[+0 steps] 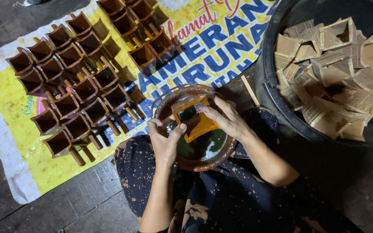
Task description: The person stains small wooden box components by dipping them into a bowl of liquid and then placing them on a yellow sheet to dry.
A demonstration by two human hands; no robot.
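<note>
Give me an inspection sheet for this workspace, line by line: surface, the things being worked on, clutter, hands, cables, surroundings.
Surface: yellow and white printed banner spread over dark floor planks.
Job's things: round bowl of dark liquid on the person's lap; an orange-wet square scoop-shaped piece held over it.
Clutter: rows of brown-coated pieces with handles drying on the banner; black tub at right, full of pale uncoated pieces; a loose stick beside the tub.
Hands: left hand grips the bowl's near rim; right hand holds the wet piece.
Cables: nothing seen.
Surroundings: dim light, dark splattered garment over the lap.
</note>
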